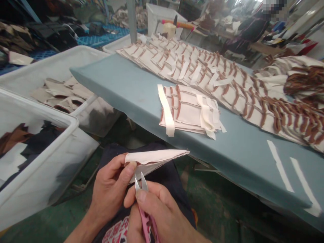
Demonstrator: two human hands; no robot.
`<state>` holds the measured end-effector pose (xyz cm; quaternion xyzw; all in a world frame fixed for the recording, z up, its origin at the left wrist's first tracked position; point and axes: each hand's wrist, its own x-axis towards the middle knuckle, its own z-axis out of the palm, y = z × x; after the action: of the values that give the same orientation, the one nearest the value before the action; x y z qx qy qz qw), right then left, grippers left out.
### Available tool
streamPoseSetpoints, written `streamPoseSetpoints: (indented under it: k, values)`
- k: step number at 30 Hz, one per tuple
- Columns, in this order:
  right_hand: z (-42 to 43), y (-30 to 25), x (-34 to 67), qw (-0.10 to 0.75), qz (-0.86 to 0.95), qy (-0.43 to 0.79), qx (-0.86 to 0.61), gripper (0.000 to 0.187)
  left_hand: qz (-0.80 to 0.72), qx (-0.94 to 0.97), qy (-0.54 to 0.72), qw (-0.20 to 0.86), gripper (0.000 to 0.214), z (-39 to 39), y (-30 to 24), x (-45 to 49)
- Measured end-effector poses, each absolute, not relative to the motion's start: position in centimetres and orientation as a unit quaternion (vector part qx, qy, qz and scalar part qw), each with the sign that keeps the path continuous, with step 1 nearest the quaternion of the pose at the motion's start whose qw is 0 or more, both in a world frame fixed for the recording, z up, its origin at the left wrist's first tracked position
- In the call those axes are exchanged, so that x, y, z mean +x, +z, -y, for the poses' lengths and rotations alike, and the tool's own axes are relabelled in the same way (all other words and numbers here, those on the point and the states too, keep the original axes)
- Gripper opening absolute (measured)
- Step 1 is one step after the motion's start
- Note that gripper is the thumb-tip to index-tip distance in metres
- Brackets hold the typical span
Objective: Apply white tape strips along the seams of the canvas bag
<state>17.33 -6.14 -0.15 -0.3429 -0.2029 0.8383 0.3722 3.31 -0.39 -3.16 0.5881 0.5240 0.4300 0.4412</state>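
Observation:
Over my lap, my left hand (111,182) pinches one end of a folded, pale cream sewn fabric piece (152,157), its pointed end toward the right. My right hand (157,206) is wrapped round a pair of pink-handled thread snips (145,222). The two short metal blades stand apart, tips upward, just below the fabric's lower edge near my left thumb. Whether the blades touch the cloth I cannot tell. On the blue-grey table lies a small stack of cream pieces with brown edges (188,106), with a pale strip (167,114) across its left side.
Long overlapping rows of similar pieces (222,81) cover the table's far side. Two loose white strips (280,165) lie at its right. White plastic bins (63,135) with fabric pieces stand at my left. The table (121,87) edge is just beyond my knees. A person (250,30) sits far right.

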Motion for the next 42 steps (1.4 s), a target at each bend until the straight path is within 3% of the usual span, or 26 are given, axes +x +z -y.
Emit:
streamPoseSetpoints:
  k: [5, 14, 34, 39, 42]
  values:
    - [6.9, -1.2, 16.9, 0.428, 0.18, 0.82, -0.334, 0.05, -0.504, 0.621, 0.438, 0.41, 0.027, 0.4, -2.6, 3.2]
    - [6.2, -0.9, 17.2, 0.433, 0.151, 0.835, -0.306, 0.052, -0.481, 0.651, 0.452, 0.374, 0.03, 0.4, -3.4, 2.9]
    - [6.7, -1.5, 18.3, 0.464, 0.1, 0.815, -0.332, 0.033, -0.423, 0.743, 0.47, 0.218, 0.036, 0.8, -4.4, 2.7]
    - [7.8, -2.3, 19.6, 0.451, 0.087, 0.821, -0.34, 0.037, -0.394, 0.761, 0.466, 0.222, 0.03, 2.1, -4.0, 3.3]
    - [8.6, -3.7, 22.6, 0.471, 0.07, 0.785, -0.397, 0.044, -0.482, 0.711, 0.445, 0.253, 0.031, 3.5, -4.1, 1.3]
